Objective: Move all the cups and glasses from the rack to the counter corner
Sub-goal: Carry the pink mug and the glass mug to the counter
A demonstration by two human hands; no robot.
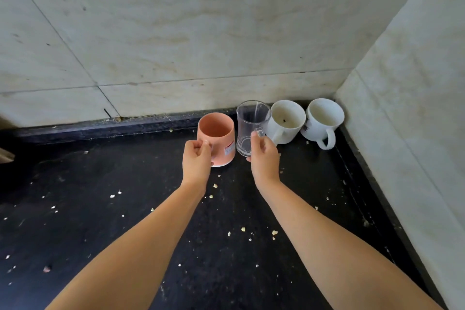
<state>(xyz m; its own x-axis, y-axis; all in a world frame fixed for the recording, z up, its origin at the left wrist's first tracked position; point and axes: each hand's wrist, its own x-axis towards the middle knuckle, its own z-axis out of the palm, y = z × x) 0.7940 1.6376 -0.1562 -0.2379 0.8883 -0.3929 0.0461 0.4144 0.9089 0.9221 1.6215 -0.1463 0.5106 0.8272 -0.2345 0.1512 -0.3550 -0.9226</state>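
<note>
A pink mug (220,133) stands upright on the black counter (125,209), and my left hand (197,158) grips its handle. Right beside it is a clear glass mug (249,128), upright, with my right hand (264,156) closed around its handle. Two white mugs stand in the counter corner: one (286,121) touching the glass mug's right side, the other (323,119) against the right wall, both with handles turned toward me. The rack is out of view.
Marble walls (201,33) close the counter at the back and on the right (415,108). Pale crumbs (242,229) lie scattered over the dark surface. A raised black ledge (100,128) runs along the back wall.
</note>
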